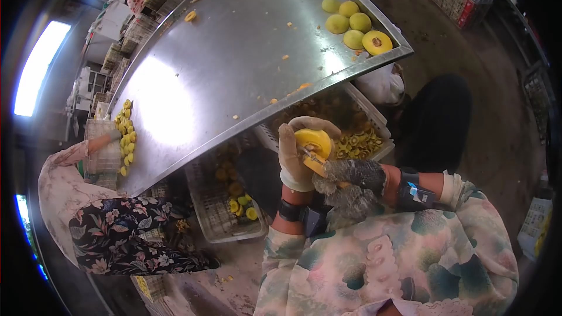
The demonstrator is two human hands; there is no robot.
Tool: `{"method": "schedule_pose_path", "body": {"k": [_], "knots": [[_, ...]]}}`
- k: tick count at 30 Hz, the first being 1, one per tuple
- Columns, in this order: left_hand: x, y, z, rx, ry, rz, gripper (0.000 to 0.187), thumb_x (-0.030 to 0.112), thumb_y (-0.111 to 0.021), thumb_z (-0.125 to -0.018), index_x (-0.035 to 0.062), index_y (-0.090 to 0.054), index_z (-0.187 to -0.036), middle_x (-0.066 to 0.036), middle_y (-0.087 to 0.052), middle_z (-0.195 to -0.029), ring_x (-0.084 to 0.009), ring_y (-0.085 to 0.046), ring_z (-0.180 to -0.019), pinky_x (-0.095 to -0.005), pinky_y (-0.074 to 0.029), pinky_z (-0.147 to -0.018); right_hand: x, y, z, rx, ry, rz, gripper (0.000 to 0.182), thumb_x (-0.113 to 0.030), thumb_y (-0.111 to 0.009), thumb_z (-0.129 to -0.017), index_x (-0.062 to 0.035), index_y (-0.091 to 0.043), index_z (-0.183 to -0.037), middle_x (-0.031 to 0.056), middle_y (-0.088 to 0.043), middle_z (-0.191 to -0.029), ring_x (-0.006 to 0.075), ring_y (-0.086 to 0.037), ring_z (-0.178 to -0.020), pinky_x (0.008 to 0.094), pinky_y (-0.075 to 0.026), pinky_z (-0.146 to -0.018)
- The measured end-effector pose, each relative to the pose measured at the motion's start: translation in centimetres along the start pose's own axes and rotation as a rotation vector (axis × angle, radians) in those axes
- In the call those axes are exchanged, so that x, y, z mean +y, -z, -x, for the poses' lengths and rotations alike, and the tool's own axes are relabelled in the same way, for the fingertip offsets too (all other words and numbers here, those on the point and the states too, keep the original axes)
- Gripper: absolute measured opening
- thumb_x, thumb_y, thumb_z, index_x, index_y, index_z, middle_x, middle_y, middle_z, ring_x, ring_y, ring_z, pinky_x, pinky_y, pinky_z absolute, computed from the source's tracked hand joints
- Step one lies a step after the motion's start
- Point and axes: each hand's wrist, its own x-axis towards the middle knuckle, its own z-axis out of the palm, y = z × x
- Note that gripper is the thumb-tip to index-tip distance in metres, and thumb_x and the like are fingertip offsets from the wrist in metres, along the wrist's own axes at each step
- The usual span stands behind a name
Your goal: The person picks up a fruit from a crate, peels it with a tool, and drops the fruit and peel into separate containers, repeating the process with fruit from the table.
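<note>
My left hand (pixel 291 161), in a pale glove, is wrapped round a halved yellow peach (pixel 314 138), its cut face showing. My right hand (pixel 357 178), in a dirty grey glove, is closed on a small tool (pixel 315 165) with a metal end and a yellowish part. The tool's metal end touches or nearly touches the fruit; the fingers hide much of it. Both hands are in front of my body, above a crate (pixel 383 151) of small yellow cut pieces.
A steel table (pixel 234 41) with a raised rim stretches ahead. Several whole peaches (pixel 353 39) and one cut peach (pixel 376 42) lie at its right corner. Another person (pixel 64 193) reaches toward peach halves (pixel 126 134) at the left. A second crate (pixel 234 237) stands below the table.
</note>
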Motion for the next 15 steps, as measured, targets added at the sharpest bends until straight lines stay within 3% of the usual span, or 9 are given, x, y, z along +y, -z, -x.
{"method": "schedule_pose_path", "body": {"k": [1, 4, 7, 8, 11, 12, 13, 14, 15], "knots": [[-0.1, 0.5, -0.5, 0.002, -0.007, -0.003, 0.057, 0.055, -0.031, -0.089, 0.0032, -0.053, -0.094, -0.016, -0.058, -0.078, -0.0165, -0.053, -0.052, -0.0232, -0.042, -0.042, -0.4, 0.1, -0.3, -0.046, -0.007, 0.003, 0.025, -0.034, -0.056, -0.086, -0.0087, -0.057, -0.086, -0.0002, -0.053, -0.062, 0.0068, -0.046, -0.041, 0.0183, -0.035, -0.033], [0.1, 3.6, -1.7, 0.566, -0.082, -0.191, 0.057, 0.057, -0.033, -0.087, 0.006, -0.052, -0.101, -0.011, -0.059, -0.084, -0.0157, -0.055, -0.058, -0.0225, -0.042, -0.042, -0.9, 2.0, -0.8, 0.099, 0.029, 0.217, 0.031, -0.036, -0.058, -0.083, -0.0056, -0.056, -0.088, 0.0018, -0.054, -0.063, 0.0094, -0.048, -0.042, 0.0213, -0.038, -0.036], [2.4, 7.2, -0.5, 0.426, -0.082, -0.199, 0.049, 0.053, -0.04, -0.087, 0.0099, -0.051, -0.106, -0.008, -0.06, -0.089, -0.0164, -0.057, -0.065, -0.0222, -0.042, -0.044, -0.7, 6.4, -2.4, 0.258, 0.0, 0.294, 0.026, -0.034, -0.059, -0.083, -0.008, -0.058, -0.088, 0.0016, -0.055, -0.065, 0.0087, -0.05, -0.047, 0.0217, -0.039, -0.038], [3.1, 7.9, 0.3, 0.519, -0.094, -0.282, 0.046, 0.051, -0.041, -0.087, 0.0099, -0.051, -0.106, -0.007, -0.06, -0.09, -0.0173, -0.058, -0.066, -0.0239, -0.044, -0.045, -0.8, 6.9, -3.5, 0.434, 0.021, 0.582, 0.021, -0.032, -0.06, -0.082, -0.0112, -0.059, -0.087, 0.0012, -0.055, -0.065, 0.0094, -0.05, -0.048, 0.0236, -0.038, -0.039], [5.2, 11.6, 1.5, 0.673, -0.29, -0.824, 0.038, 0.043, -0.041, -0.089, 0.0098, -0.053, -0.102, -0.006, -0.061, -0.087, -0.0173, -0.059, -0.07, -0.0291, -0.048, -0.052, -0.4, 12.0, -4.6, 0.604, 0.037, 0.624, 0.019, -0.031, -0.06, -0.082, -0.0127, -0.059, -0.086, 0.0, -0.053, -0.062, 0.0109, -0.048, -0.046, 0.0258, -0.038, -0.039], [7.2, 10.1, 2.0, 0.745, -0.162, -0.681, 0.039, 0.041, -0.042, -0.089, 0.0073, -0.053, -0.105, -0.006, -0.06, -0.085, -0.016, -0.059, -0.075, -0.0279, -0.048, -0.055, -1.1, 11.6, -3.4, 0.634, 0.077, 0.629, 0.019, -0.031, -0.06, -0.082, -0.0127, -0.059, -0.086, 0.0, -0.053, -0.062, 0.0109, -0.048, -0.046, 0.0258, -0.038, -0.039], [9.7, 11.8, 1.8, 0.711, 0.071, -1.15, 0.046, 0.041, -0.047, -0.087, 0.0031, -0.05, -0.113, -0.009, -0.06, -0.09, -0.0171, -0.058, -0.08, -0.0294, -0.048, -0.062, -1.7, 10.6, -2.5, 0.604, 0.051, 0.565, 0.019, -0.032, -0.06, -0.082, -0.0129, -0.058, -0.086, -0.0003, -0.052, -0.06, 0.0113, -0.048, -0.045, 0.0261, -0.037, -0.038], [9.9, 20.0, 1.6, 0.603, -0.032, -1.677, 0.052, 0.04, -0.052, -0.084, 0.0048, -0.045, -0.122, -0.015, -0.058, -0.103, -0.026, -0.059, -0.085, -0.0349, -0.048, -0.071, -2.0, 10.1, -2.1, 0.563, 0.022, 0.497, 0.019, -0.032, -0.06, -0.082, -0.0132, -0.058, -0.085, -0.0006, -0.05, -0.058, 0.0117, -0.047, -0.045, 0.0264, -0.036, -0.038], [11.5, 14.6, 0.2, 0.688, 0.387, -2.214, 0.054, 0.036, -0.057, -0.079, 0.0104, -0.044, -0.125, -0.021, -0.049, -0.117, -0.0358, -0.057, -0.087, -0.0427, -0.046, -0.077, -1.9, 10.5, -1.9, 0.571, 0.05, 0.493, 0.019, -0.032, -0.06, -0.082, -0.0132, -0.058, -0.085, -0.0006, -0.05, -0.058, 0.0117, -0.047, -0.045, 0.0264, -0.036, -0.038]]}}
